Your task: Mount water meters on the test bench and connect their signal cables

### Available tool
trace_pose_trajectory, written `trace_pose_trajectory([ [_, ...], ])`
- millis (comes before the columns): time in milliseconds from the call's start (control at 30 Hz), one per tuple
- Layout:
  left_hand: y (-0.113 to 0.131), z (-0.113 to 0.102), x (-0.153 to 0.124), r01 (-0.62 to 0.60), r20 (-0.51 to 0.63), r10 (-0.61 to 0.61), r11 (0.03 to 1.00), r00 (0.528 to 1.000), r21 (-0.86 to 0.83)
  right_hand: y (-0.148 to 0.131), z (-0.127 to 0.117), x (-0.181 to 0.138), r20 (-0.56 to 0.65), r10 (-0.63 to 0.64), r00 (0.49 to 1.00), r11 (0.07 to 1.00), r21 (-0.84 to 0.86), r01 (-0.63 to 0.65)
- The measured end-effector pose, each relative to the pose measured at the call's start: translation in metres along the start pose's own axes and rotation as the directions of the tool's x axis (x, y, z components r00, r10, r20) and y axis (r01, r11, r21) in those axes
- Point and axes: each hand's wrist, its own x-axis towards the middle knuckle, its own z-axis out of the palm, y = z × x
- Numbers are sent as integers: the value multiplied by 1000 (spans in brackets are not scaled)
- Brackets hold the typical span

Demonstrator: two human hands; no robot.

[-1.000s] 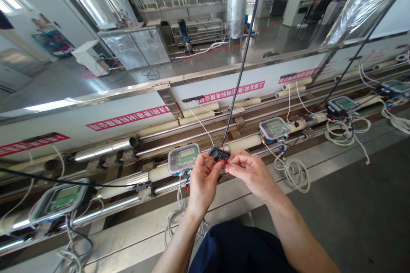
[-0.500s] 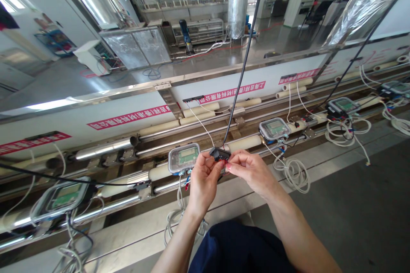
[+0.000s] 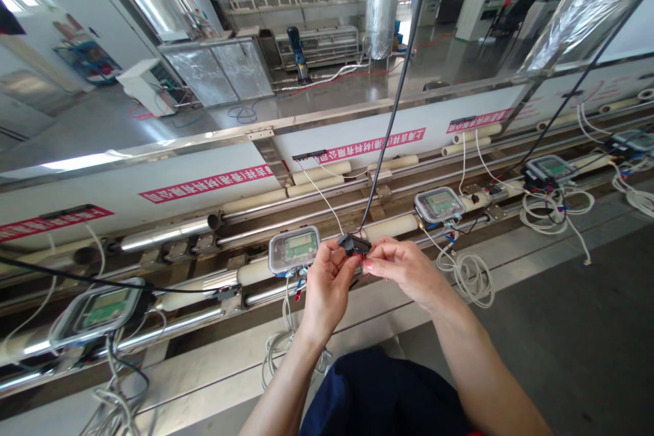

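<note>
My left hand [image 3: 327,293] is closed around a small black plastic housing [image 3: 353,244], held by thumb and fingers. A black cable [image 3: 387,143] slants down from above to this housing, and a thin white wire [image 3: 327,203] reaches it from the back rail. Beside it my right hand [image 3: 406,274] pinches with thumb and forefinger at a thin red wire [image 3: 360,260] under the housing; the fingers partly hide the wire's end. Just left of my hands sits a clear-lidded meter box [image 3: 293,250] with a green circuit board.
Similar meter boxes [image 3: 440,205] line the metal rails to both sides, with coiled white cables [image 3: 471,279] hanging below. Cream rollers [image 3: 392,227] lie along the rails. Behind stands a glass partition with a red-lettered white panel [image 3: 209,185]. Another black cable [image 3: 102,283] crosses at left.
Both hands and the black housing have shifted very slightly right in the picture. The grip of each hand looks the same.
</note>
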Motion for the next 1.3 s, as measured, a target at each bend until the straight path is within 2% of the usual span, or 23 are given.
trace_pose_trajectory([
  [633,-3,-1,-2,-16,-20,17,1000,1000,18,8,5,-2,-61,19,998,996,84,-14],
  [867,-2,3,-1,5,-31,-5,1000,999,-5,17,11,-3,-167,-40,985,994,97,57],
  [1100,-4,4,-1,13,-30,-13,1000,999,17,21,13,-3,-198,-46,979,994,90,65],
  [1300,-10,1,1,12,-57,-9,999,998,43,33,13,-4,-262,-71,963,997,-10,71],
])
